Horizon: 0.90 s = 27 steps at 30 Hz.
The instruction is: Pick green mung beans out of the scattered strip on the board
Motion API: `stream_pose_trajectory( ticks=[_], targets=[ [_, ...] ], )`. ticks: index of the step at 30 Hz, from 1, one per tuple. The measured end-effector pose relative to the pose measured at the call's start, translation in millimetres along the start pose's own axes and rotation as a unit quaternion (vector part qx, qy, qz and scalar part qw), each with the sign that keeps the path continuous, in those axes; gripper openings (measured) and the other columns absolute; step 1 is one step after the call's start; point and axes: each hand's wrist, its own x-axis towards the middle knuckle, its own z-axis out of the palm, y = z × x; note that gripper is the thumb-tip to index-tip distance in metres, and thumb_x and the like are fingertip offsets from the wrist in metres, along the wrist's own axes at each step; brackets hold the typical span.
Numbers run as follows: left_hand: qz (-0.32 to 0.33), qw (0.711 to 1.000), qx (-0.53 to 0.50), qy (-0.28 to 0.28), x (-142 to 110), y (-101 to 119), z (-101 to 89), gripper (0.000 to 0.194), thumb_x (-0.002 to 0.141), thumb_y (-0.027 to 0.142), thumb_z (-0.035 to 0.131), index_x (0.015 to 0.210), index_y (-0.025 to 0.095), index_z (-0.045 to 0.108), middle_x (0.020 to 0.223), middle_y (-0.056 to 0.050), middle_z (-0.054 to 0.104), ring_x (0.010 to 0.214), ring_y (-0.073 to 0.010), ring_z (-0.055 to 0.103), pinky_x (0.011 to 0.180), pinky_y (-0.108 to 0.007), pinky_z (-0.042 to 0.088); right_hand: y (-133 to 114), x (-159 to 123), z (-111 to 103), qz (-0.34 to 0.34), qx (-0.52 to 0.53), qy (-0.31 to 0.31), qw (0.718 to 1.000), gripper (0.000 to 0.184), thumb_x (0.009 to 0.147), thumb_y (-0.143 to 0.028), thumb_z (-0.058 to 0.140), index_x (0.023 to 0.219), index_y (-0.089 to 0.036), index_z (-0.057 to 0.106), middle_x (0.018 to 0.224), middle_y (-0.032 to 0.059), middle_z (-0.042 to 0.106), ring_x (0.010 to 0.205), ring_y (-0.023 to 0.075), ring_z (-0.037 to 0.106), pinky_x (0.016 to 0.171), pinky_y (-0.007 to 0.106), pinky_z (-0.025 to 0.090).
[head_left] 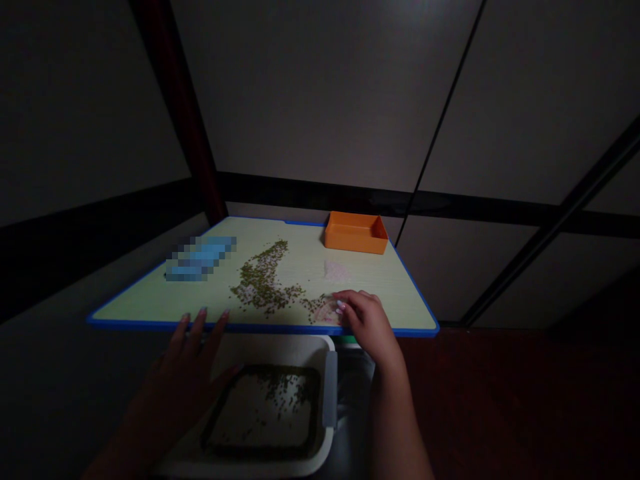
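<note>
A pale green board with a blue rim (145, 301) carries a scattered streak of small green beans (263, 287). My right hand (367, 321) rests at the streak's near end, its fingertips curled onto a translucent pinkish piece (325, 311). A second translucent piece (336, 271) lies farther back, apart from my hand. My left hand (181, 380) is spread open, with its fingers over the board's near blue edge. It holds nothing.
A white tray (325, 427) with a dark inner lining and scattered beans sits below the near edge. An orange rectangular tray (356, 233) stands at the board's far edge. A blurred blue object (201, 259) lies at left. A dark post rises behind the board.
</note>
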Motion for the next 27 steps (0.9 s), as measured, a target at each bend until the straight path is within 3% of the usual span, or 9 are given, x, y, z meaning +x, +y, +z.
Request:
stream_pose_trajectory(
  ticks=[14, 27],
  targets=[
    [0.02, 0.999, 0.009, 0.047, -3, -3, 8.2, 0.075, 0.09, 0.061, 0.034, 0.151, 0.017, 0.036, 0.161, -0.026, 0.035, 0.152, -0.0444, 0.025, 0.1, -0.063, 0.05, -1, -2, 0, -0.019, 0.025, -0.01, 0.999, 0.029, 0.094, -0.01, 0.056, 0.11, -0.024, 0.075, 0.109, 0.0024, 0.078, 0.098, 0.0216, 0.067, 0.093, 0.037, 0.044],
    [0.02, 0.999, 0.011, 0.038, -2, -3, 8.9, 0.078, 0.088, 0.063, 0.037, 0.151, 0.017, 0.035, 0.16, -0.027, 0.035, 0.152, -0.0455, 0.026, 0.097, -0.063, 0.052, 0, -2, 1, -0.025, 0.031, -0.012, 0.999, 0.028, 0.095, -0.012, 0.056, 0.11, -0.025, 0.075, 0.109, 0.0027, 0.078, 0.098, 0.0215, 0.067, 0.093, 0.038, 0.045]
  ],
)
